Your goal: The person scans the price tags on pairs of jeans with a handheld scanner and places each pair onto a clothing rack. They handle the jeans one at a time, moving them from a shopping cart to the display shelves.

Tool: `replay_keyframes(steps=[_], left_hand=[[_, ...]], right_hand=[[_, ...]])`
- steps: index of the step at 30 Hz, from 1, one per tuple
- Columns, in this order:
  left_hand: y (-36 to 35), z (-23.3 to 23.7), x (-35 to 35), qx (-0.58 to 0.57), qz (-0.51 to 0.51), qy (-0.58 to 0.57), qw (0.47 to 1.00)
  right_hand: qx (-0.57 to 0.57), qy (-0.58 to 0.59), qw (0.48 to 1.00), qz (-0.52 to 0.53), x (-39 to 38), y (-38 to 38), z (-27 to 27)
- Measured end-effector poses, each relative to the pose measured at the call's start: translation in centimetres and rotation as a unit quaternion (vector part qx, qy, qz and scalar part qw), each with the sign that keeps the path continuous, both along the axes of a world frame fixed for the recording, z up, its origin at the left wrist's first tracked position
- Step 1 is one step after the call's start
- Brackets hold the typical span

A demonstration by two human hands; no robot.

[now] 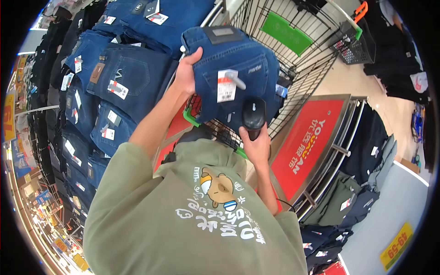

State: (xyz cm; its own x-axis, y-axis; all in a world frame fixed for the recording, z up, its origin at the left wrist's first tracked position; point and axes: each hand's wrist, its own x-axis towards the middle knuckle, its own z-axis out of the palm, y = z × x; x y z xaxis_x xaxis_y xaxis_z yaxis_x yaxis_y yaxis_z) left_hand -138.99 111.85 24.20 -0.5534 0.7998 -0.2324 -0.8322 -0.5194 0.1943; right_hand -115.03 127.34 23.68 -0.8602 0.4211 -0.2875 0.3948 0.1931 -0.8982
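My left hand grips the left edge of a folded pair of blue jeans, thumb lying over the denim. The jeans are over the shopping cart, with a back pocket facing up. A white and red price tag with a barcode and a grey security tag sits on that pocket. In my right hand, fingers wrapped round its handle, is a black barcode scanner. Its head overlaps the lower part of the jeans, just below the price tag.
Stacks of folded jeans with tags fill the display at left. The wire shopping cart stands ahead, with a grey basket beyond it. A red sign panel and a rack of dark trousers are on the right.
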Motion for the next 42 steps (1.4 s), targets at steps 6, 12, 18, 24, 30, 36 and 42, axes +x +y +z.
replay_keyframes(steps=[6, 12, 18, 24, 30, 36, 42], left_hand=[[-6.6, 1.1, 4.6, -0.034, 0.014, 0.054, 0.998], [-14.5, 3.0, 9.5, -0.051, 0.129, 0.025, 0.990], [-20.2, 5.9, 16.9, -0.022, 0.247, 0.137, 0.959], [-27.1, 3.3, 28.3, -0.117, 0.301, 0.234, 0.917], [-31.5, 9.1, 35.7, -0.041, 0.495, -0.027, 0.867], [-37.0, 7.7, 46.2, -0.015, 0.536, -0.141, 0.833], [-40.8, 6.1, 55.8, -0.292, 0.556, 0.168, 0.759]], right_hand=[[0.290, -0.062, 0.951, 0.086, -3.2, 1.6, -8.8], [0.488, -0.141, 0.833, 0.218, -5.5, 2.9, -16.4], [-0.156, 0.120, 0.969, 0.152, -12.7, -4.0, -3.1], [-0.452, -0.336, 0.791, 0.240, -9.2, -15.0, 3.4], [-0.438, -0.233, 0.868, -0.014, -1.1, -22.5, 3.3], [-0.370, -0.049, 0.785, 0.495, 5.8, -28.3, 4.7], [-0.379, -0.193, 0.788, 0.445, 10.1, -35.9, 8.8]])
